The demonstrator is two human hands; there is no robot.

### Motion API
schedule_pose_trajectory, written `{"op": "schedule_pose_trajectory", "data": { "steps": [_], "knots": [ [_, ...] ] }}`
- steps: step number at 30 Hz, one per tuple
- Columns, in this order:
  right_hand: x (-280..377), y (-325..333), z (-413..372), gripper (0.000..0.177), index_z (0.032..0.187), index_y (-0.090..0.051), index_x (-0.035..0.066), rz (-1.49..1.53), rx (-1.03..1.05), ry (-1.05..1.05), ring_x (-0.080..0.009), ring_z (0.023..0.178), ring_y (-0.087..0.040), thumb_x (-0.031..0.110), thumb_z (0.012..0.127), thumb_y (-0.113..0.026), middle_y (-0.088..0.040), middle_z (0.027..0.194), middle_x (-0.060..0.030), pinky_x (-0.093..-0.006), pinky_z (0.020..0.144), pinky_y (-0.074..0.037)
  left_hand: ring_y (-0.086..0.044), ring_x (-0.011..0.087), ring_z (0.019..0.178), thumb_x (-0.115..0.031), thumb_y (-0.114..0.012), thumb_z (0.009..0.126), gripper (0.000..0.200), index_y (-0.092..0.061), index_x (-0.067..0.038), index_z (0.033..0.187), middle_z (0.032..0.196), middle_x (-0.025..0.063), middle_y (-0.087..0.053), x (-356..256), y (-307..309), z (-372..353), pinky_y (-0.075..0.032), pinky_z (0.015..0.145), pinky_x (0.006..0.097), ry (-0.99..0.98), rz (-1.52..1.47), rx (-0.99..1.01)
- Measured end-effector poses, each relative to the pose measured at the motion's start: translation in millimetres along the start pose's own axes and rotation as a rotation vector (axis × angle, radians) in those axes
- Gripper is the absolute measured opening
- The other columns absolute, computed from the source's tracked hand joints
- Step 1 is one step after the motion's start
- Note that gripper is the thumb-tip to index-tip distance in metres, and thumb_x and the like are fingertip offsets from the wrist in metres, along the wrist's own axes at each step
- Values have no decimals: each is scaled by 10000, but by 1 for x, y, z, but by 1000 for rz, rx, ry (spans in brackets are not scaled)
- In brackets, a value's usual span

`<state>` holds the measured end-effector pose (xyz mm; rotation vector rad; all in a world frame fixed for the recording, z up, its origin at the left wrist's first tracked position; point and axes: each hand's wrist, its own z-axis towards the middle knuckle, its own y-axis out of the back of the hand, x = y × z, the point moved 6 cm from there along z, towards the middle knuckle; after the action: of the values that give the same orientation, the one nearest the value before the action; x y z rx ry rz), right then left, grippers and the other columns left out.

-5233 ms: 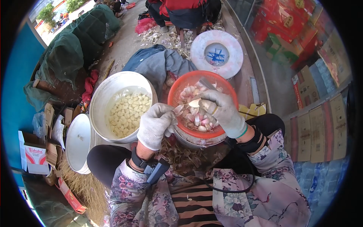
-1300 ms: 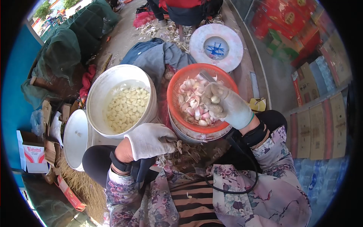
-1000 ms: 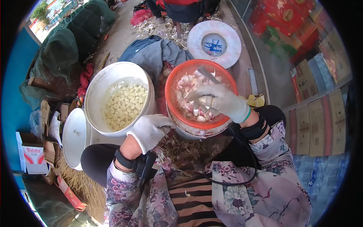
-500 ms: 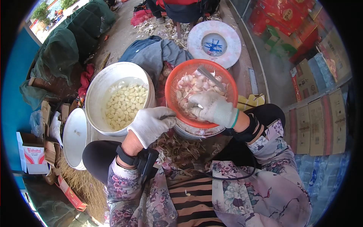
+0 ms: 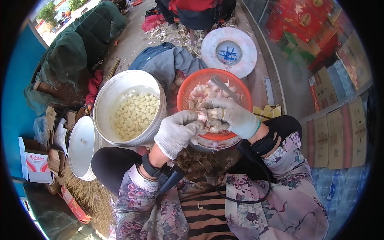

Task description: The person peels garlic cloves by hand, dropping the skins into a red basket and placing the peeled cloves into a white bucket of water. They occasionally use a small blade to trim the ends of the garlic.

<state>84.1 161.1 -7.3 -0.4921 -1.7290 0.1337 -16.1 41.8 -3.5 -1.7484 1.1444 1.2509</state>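
Nearest the lens, at the bottom of the frame, loose floral-printed sleeves (image 5: pixel 134 204) are covering both forearms, and dry, papery garlic skins (image 5: pixel 196 162) are lying in a heap between the knees. The left hand (image 5: pixel 177 133), in a white knitted glove, is reaching up to the centre of the frame, wrist bent inward, thumb and fingers pinching narrowly on a pinkish-white, skin-wrapped garlic piece (image 5: pixel 203 115). The right hand (image 5: pixel 237 118), in a similar soiled glove, is coming in from the right, palm down, fingers curling against the same piece; whether it is gripping anything else cannot be told. The piece is sitting between the fingertips, over the near part of a round orange-red plastic mesh basket (image 5: pixel 248 98). Inside, unpeeled pink-and-white garlic cloves (image 5: pixel 200 91) are lying loosely, and a flat grey metal blade (image 5: pixel 222 86) is resting aslant at upper right. Left of centre, a round white plastic bucket (image 5: pixel 100 116) is holding smooth, cream-coloured peeled cloves (image 5: pixel 136 114). Beyond, rumpled blue-grey cloth (image 5: pixel 172 60) is lying in folds, and a pale, ring-shaped disc (image 5: pixel 210 48) is resting at upper right of centre.
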Motion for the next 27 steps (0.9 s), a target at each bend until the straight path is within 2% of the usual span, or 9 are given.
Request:
{"op": "schedule_pose_trajectory", "data": {
  "steps": [3, 6, 9, 12, 15, 18, 20, 24, 27],
  "knots": [
    [7, -1, -1, 318, 1157, -590, 3, -213, -43, 90, -84, 827, -618, 213, 924, -634, -639, 975, -30, -230, 728, -513, -583, 56, 515, -117, -609, 931, 228, -617, 39, 1097, 743, 45, -679, 3, 1, 2, -381, 412, 163, 16, -53, -26],
    [12, -7, 2, 293, 1130, -603, -9, -438, -33, 274, -92, 852, -613, 201, 927, -629, -648, 981, -40, -240, 746, -507, -579, 57, 513, -112, -606, 930, 208, -618, 39, 1073, 728, 42, -674, 1, 2, 2, -377, 410, 167, -20, -38, -55],
    [13, -8, -1, 236, 1070, -630, -6, -571, -107, 212, -61, 841, -575, 191, 953, -571, -642, 955, -15, -210, 754, -479, -560, 61, 497, -86, -589, 925, 185, -620, 45, 1052, 715, 50, -668, 2, 0, 1, -377, 414, 173, -35, 101, -68],
    [12, -2, -2, 229, 1027, -645, 6, -192, -116, 137, -65, 787, -569, 213, 952, -582, -631, 906, -7, -214, 719, -474, -533, 63, 476, -69, -578, 921, 170, -625, 50, 1033, 689, 56, -655, -3, -1, -1, -375, 417, 178, -4, -30, -85],
    [13, -1, -1, 219, 992, -653, 24, -189, -125, 204, -50, 734, -547, 229, 951, -588, -608, 846, 14, -201, 661, -448, -506, 61, 459, -59, -570, 918, 151, -630, 49, 1005, 665, 60, -643, -7, -2, -3, -372, 419, 179, -51, -68, -116],
    [1, 2, -2, 210, 983, -658, 40, -85, -170, 69, -25, 684, -513, 236, 952, -586, -585, 804, 37, -175, 593, -405, -498, 58, 456, -61, -567, 920, 142, -632, 41, 995, 657, 58, -639, -6, -2, -3, -372, 418, 182, -25, -71, -128],
    [1, 2, -1, 199, 978, -659, 44, -118, -145, 87, -12, 657, -500, 228, 952, -587, -591, 804, 40, -161, 566, -388, -494, 58, 453, -62, -566, 922, 136, -633, 34, 991, 659, 58, -641, -4, -1, -3, -371, 417, 183, -36, -74, -122],
    [-1, -2, 1, 183, 975, -659, 44, -106, -148, 100, -6, 618, -488, 212, 951, -592, -601, 800, 38, -156, 538, -383, -500, 54, 459, -66, -565, 926, 119, -628, 23, 974, 661, 55, -643, -2, 0, -3, -377, 419, 186, -55, -48, -126],
    [-1, -6, -3, 174, 977, -657, 45, -63, -175, 25, -2, 623, -493, 207, 950, -596, -607, 806, 40, -157, 551, -397, -514, 50, 476, -64, -558, 929, 106, -619, 21, 949, 666, 51, -645, -4, 1, -5, -388, 425, 185, -137, 56, -188]
  ]
}}
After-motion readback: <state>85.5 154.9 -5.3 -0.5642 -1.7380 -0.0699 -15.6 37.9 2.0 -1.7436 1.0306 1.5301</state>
